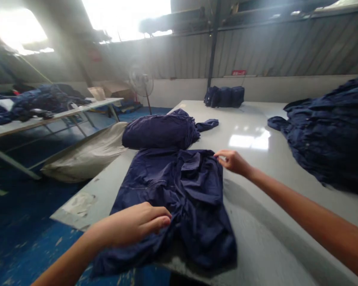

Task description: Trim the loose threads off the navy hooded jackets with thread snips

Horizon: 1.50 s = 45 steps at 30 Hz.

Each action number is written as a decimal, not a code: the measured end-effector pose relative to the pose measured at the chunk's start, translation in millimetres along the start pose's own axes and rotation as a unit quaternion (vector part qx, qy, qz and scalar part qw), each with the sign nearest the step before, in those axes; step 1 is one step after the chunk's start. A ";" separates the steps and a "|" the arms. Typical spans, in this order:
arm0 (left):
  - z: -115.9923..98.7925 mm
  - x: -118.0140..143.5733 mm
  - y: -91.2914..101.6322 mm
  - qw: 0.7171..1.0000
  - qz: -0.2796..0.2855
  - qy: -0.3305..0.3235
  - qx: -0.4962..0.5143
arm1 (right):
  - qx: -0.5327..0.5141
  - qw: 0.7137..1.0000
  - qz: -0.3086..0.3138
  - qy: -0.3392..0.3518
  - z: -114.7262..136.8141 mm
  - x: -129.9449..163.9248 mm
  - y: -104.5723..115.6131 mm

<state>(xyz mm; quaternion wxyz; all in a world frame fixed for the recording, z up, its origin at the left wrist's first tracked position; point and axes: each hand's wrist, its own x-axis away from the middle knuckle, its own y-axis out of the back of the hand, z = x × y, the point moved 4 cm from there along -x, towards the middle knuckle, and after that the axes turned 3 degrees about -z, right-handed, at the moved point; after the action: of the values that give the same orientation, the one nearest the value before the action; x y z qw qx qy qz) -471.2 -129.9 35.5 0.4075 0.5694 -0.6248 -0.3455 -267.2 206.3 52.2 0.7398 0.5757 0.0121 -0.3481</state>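
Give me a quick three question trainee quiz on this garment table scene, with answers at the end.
1. True or false: the left hand rests on the spread navy garment.
2. Which hand pinches the garment's far right edge?
3. What lies just beyond the spread garment: A) folded navy bundle, B) scissors, C) a box?

Key: 1 true. 2 the right hand. 3 A.

Matt cloth garment (179,186); glossy smooth table (256,131)

navy garment (179,186) on a pale grey table (271,238), blue floor (24,234).
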 end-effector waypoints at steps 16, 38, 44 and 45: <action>-35.7 -76.4 -88.4 0.983 -0.136 -0.091 -0.087 | 0.065 0.984 0.138 -0.092 -49.7 206.6 -5.6; -191.7 -99.5 -152.2 0.973 -0.155 -0.126 0.115 | -0.035 0.982 0.141 -0.123 -57.0 209.1 60.4; -189.4 -161.3 -154.9 0.977 -0.116 -0.175 -0.030 | -0.099 0.980 0.160 -0.068 -51.9 209.2 50.4; -184.8 -171.4 -156.1 0.976 -0.101 -0.187 -0.046 | -0.117 0.979 0.151 -0.077 -53.5 212.1 45.7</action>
<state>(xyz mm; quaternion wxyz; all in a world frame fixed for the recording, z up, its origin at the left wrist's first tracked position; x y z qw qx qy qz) -233.9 28.6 -44.9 0.2718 0.5357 -0.6127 -0.5136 -61.9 150.4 -16.1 0.8448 0.4519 -0.0913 -0.2715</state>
